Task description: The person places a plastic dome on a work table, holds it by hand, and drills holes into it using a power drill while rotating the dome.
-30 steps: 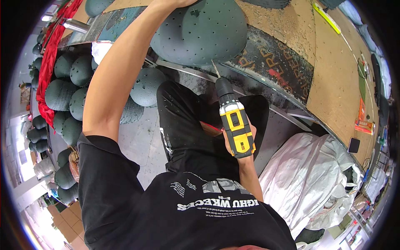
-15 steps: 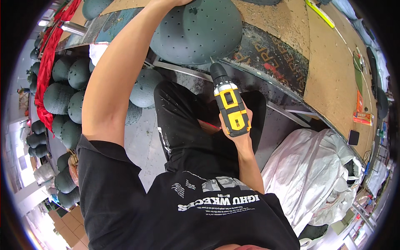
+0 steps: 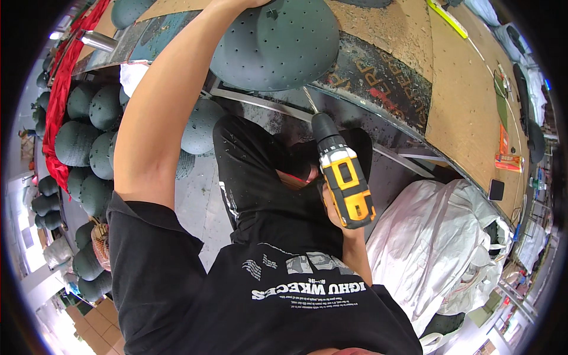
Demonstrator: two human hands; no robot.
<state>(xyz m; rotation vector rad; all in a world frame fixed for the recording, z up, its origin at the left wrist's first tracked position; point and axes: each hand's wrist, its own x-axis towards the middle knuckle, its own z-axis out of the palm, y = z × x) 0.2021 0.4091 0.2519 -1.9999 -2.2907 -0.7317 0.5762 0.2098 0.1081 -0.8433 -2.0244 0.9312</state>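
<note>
A dark grey-green dome (image 3: 275, 50), dotted with small drilled holes, rests at the near edge of the workbench. My left arm reaches over its left side; my left hand (image 3: 253, 3) is at the top of the dome, its fingers cut off by the picture's upper edge. In my right hand (image 3: 332, 207) is a yellow and black cordless drill (image 3: 344, 177), gripped by the handle and pointing up at the dome. The full length of its drill bit (image 3: 311, 100) shows, with the tip beside the dome's lower right rim.
Stacks of similar domes (image 3: 80, 142) stand at left, near a red cloth (image 3: 59, 118). A metal flask (image 3: 99, 41) lies on the bench. Toward the right are a large white sack (image 3: 420, 242), a phone (image 3: 496, 190) and a yellow-green tool (image 3: 448, 19). Shavings litter the bench boards.
The drill has moved back toward me and slightly right, drawing the bit out from the dome's rim. My left hand stays at the dome's top.
</note>
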